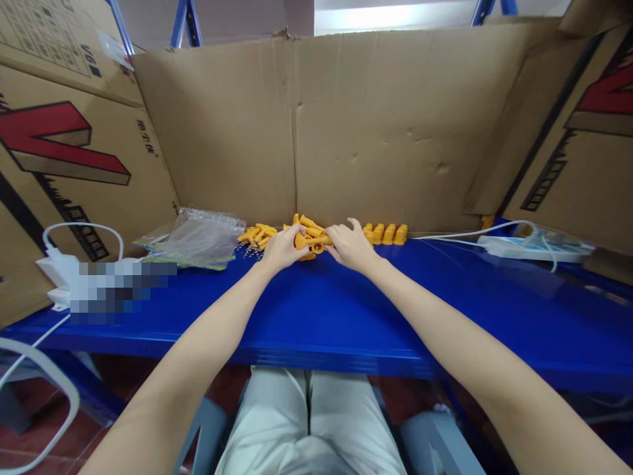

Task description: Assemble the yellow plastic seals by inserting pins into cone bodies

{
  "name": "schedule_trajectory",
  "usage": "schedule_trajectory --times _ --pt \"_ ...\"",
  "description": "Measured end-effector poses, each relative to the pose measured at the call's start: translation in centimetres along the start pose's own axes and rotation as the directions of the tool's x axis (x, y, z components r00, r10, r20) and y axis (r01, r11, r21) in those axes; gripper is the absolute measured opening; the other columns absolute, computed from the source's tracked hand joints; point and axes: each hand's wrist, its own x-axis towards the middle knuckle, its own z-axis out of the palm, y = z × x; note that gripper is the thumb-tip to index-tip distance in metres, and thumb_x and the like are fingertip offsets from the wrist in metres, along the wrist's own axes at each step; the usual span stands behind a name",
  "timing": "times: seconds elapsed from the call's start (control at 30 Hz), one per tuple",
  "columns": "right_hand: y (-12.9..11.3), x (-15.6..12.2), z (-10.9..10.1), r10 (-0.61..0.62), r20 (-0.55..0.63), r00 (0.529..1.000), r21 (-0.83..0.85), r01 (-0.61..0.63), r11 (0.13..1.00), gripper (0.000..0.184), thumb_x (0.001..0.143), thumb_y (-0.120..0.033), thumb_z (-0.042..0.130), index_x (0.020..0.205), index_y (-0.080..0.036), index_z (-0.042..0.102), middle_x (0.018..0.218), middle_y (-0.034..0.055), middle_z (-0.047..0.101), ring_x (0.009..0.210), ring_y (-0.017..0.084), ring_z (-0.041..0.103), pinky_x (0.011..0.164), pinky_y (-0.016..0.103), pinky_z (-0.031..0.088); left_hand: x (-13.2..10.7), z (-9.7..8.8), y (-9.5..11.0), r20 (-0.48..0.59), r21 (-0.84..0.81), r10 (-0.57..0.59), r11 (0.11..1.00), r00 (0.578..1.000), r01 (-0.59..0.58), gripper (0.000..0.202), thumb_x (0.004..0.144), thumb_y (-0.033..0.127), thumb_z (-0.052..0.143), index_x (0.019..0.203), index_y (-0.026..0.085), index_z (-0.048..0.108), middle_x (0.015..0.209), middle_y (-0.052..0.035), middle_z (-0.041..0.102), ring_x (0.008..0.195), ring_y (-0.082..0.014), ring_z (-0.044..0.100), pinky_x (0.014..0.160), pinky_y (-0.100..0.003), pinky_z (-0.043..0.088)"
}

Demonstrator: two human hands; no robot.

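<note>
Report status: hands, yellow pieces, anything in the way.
Left hand pinching yellow piece; right hand beside it, grip unclear. Loose yellow pile crowding left hand. Yellow row beside right hand.

Blue table [316,316], tall cardboard panel [386,119] behind, clear plastic bags [200,234] at left, white power strip [524,249] at right

Apparently a workshop, blue worktable [316,316], cardboard panel [395,119], printed carton [64,145], plastic bags [202,237]

The head view looks forward and down from above the person's lap [267,419], just outside the blue table [326,316]'s near edge, facing its far edge and the cardboard panel [386,132] behind; it sits well back from the left hand [284,251] and right hand [350,246], catching both edges widely.
</note>
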Motion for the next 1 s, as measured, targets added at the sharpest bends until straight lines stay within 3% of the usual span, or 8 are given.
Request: schedule_trajectory --times 0.33,0.6,0.87,1.0 --pt "-0.1 0.1 -0.2 0.004 0.084 0.996 -0.006 -0.004 1.0 0.027 0.094 -0.023 0.042 0.11 -0.01 0.06 0.103 0.0152 0.066 0.099 0.026 0.055 0.104 0.049 0.019 0.0 0.3 -0.2 -0.009 0.043 -0.004 0.999 1.0 0.004 0.029 0.072 0.028 0.064 0.1 0.024 0.06 0.081 -0.0006 0.067 0.077 -0.0203 0.064 0.074 -0.031 0.047" --pt "0.0 0.2 -0.5 0.004 0.019 1.0 -0.048 -0.003 0.999 0.022 0.09 -0.015 0.043 0.105 -0.014 0.059 0.101 0.0126 0.064 0.096 0.025 0.052 0.103 0.05 0.019 0.1 0.1 0.2 0.029 0.028 -0.02 0.999 0.999 0.019 0.031 0.071 0.027 0.063 0.102 0.022 0.059 0.079 -0.0022 0.067 0.076 -0.0211 0.064 0.071 -0.032 0.047" --pt "-0.2 0.3 -1.0 0.021 -0.002 1.0 -0.083 -0.021 0.996 0.03 0.09 -0.008 0.036 0.109 -0.016 0.058 0.102 0.0113 0.064 0.095 0.024 0.052 0.103 0.049 0.02 0.4 0.5 0.0 0.036 -0.077 -0.033 0.996 0.999 0.036 0.027 0.067 0.026 0.063 0.094 0.02 0.058 0.062 0.0036 0.055 0.059 -0.015 0.053 0.061 -0.027 0.041" --pt "0.1 0.2 -0.6 -0.001 -0.002 1.0 -0.053 0.0 0.999 0.026 0.091 -0.011 0.039 0.109 -0.015 0.058 0.102 0.0113 0.065 0.096 0.024 0.054 0.102 0.048 0.022 0.4 0.4 -0.1 0.06 -0.075 -0.058 0.995 0.997 0.062 0.028 0.067 0.027 0.063 0.093 0.02 0.058 0.061 0.0039 0.054 0.06 -0.0147 0.054 0.061 -0.026 0.04"
